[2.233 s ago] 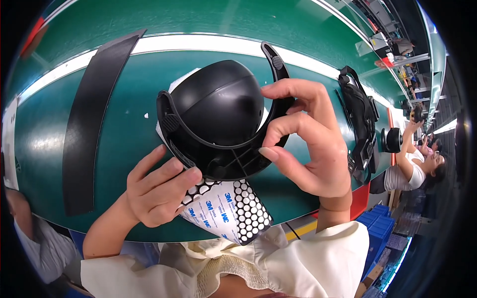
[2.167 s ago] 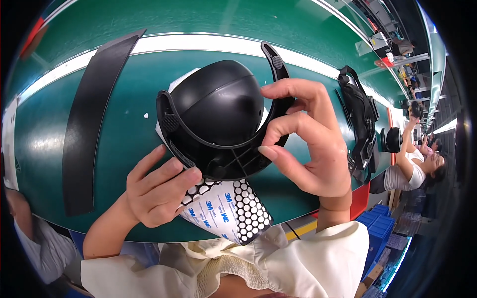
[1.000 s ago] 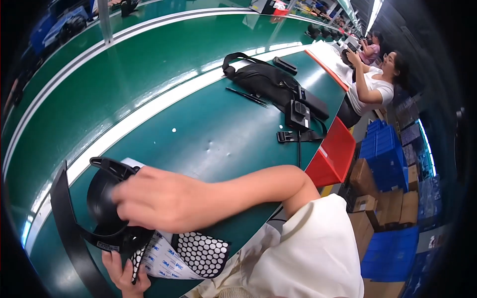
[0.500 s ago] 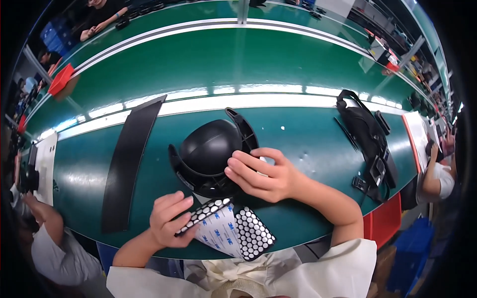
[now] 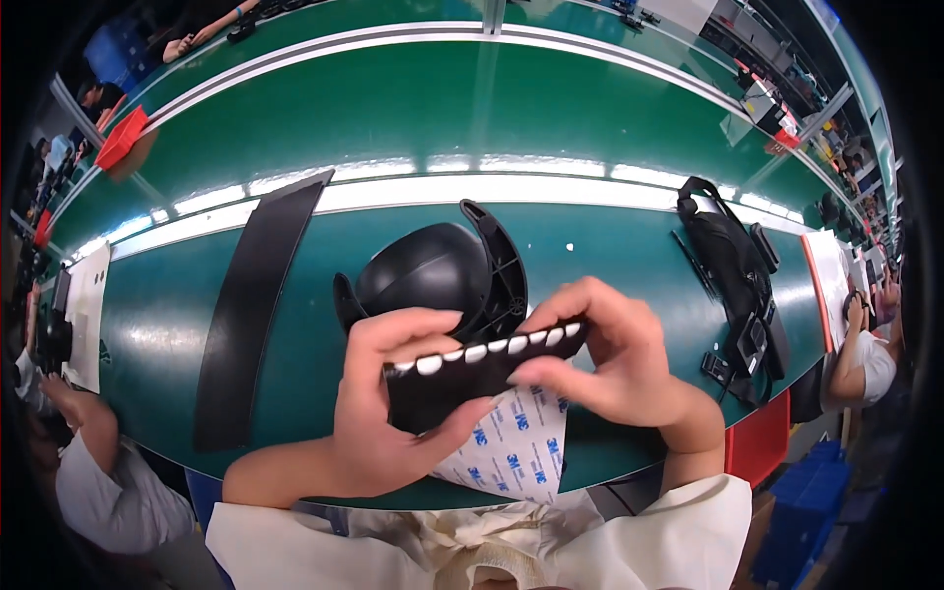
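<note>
Both my hands hold a black sheet of round white adhesive pads (image 5: 447, 396) in front of me. Its dark side faces me and a row of white dots shows along the upper edge. My left hand (image 5: 379, 413) pinches its left end between thumb and fingers; my right hand (image 5: 619, 359) grips the right end the same way. Below the sheet hangs white backing paper (image 5: 516, 452) with blue print. Just beyond, a black domed plastic shell (image 5: 423, 270) with two curved prongs rests on the green table, its near part hidden by my hands and the sheet.
A long black curved panel (image 5: 256, 305) lies at the left. To the right are a black strap with buckles (image 5: 728, 256) and a red bin (image 5: 757, 438) below the table edge. A metal rail (image 5: 492, 187) borders the far side. Co-workers sit at both sides.
My right hand has left the black shell and taken the right end of the pad sheet. My left hand has moved right and raised the sheet, turning its dark side toward me.
</note>
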A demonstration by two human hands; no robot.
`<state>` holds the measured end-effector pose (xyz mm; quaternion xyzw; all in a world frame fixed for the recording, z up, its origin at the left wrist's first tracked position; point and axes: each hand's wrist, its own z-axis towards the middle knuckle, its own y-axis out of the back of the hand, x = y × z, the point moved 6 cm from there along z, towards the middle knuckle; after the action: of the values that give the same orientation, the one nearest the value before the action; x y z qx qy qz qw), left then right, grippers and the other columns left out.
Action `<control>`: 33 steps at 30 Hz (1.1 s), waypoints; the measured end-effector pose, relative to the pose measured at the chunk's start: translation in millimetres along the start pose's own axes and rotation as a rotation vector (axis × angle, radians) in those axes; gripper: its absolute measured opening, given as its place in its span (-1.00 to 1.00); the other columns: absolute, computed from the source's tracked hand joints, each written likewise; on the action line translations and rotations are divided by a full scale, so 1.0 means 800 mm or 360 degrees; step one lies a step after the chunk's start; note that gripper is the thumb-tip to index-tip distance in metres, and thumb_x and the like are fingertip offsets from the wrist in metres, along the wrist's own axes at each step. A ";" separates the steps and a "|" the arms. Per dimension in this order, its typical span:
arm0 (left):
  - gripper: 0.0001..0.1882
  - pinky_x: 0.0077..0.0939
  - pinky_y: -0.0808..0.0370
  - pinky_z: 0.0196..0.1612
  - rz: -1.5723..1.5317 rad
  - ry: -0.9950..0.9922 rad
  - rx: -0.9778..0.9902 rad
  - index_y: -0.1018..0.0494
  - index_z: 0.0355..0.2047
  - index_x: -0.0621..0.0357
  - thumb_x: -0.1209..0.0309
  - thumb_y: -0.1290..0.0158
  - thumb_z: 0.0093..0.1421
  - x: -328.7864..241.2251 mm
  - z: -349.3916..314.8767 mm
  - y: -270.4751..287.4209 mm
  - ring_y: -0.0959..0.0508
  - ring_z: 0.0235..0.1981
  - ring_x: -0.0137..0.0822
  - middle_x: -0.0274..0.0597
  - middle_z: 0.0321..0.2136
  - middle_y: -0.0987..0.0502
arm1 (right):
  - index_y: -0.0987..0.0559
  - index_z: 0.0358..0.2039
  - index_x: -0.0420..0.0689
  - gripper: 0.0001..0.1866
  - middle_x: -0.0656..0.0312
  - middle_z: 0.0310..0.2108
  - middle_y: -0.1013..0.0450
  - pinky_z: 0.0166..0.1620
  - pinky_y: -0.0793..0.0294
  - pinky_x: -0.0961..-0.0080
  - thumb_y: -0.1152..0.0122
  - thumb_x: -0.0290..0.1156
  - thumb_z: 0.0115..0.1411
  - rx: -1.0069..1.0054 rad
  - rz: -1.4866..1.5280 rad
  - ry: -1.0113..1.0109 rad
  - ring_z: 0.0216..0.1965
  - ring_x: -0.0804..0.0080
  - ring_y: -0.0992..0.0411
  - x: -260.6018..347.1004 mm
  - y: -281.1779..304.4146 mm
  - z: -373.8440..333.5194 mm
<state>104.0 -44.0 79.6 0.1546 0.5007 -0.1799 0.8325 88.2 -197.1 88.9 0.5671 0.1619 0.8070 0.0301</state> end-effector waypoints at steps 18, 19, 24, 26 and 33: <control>-0.83 -0.71 -0.37 -0.61 0.0355 -0.0183 0.0161 -0.36 -0.50 0.29 0.61 -0.14 -0.10 -0.002 0.003 0.001 -0.51 -0.64 -0.45 -0.13 -0.62 -0.50 | -0.56 -0.45 -0.05 -0.70 0.37 -0.59 -0.30 -0.50 -0.11 0.57 -0.33 -0.45 -0.34 -0.0155 -0.1071 0.0661 -0.58 0.49 -0.23 0.056 -0.008 -0.010; -0.82 -0.70 -0.36 -0.63 0.0368 -0.0256 0.0166 -0.36 -0.50 0.29 0.61 -0.14 -0.11 -0.002 0.000 0.000 -0.50 -0.66 -0.42 -0.12 -0.64 -0.49 | -0.57 -0.46 -0.02 -0.70 0.39 -0.59 -0.29 -0.51 -0.09 0.57 -0.31 -0.43 -0.36 -0.0098 -0.1102 0.0629 -0.59 0.50 -0.22 0.051 -0.013 -0.011; -0.76 -0.62 -0.39 -0.52 0.0517 -0.0224 0.0364 -0.29 -0.42 0.30 0.72 -0.07 -0.12 0.003 -0.007 -0.003 -0.47 -0.59 -0.37 -0.10 -0.56 -0.46 | -0.58 -0.49 -0.03 -0.72 0.39 -0.58 -0.29 -0.50 -0.09 0.58 -0.31 -0.43 -0.36 -0.0138 -0.1005 0.0553 -0.59 0.51 -0.22 0.041 -0.010 -0.011; -0.72 -0.61 -0.39 -0.52 0.0580 -0.0430 0.0395 -0.24 -0.37 0.34 0.77 0.00 -0.11 -0.002 -0.009 -0.005 -0.47 -0.57 -0.34 -0.04 -0.54 -0.45 | -0.59 -0.49 -0.04 -0.72 0.39 -0.58 -0.29 -0.50 -0.10 0.58 -0.31 -0.44 -0.36 -0.0142 -0.0972 0.0528 -0.59 0.51 -0.23 0.041 -0.009 -0.010; -0.69 -0.69 -0.36 -0.61 0.0269 -0.0093 0.0106 -0.23 -0.45 0.38 0.73 -0.12 -0.20 0.010 -0.016 -0.004 -0.48 -0.63 -0.40 -0.05 -0.65 -0.47 | -0.59 -0.52 -0.06 -0.69 0.38 -0.58 -0.27 -0.53 -0.12 0.63 -0.34 -0.51 -0.44 -0.0200 -0.0808 0.0382 -0.60 0.51 -0.22 0.031 -0.006 -0.009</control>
<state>96.0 -42.5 66.4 0.2187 0.4552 -0.1299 0.8533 72.1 -188.1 107.3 0.4058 0.2509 0.8435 0.2468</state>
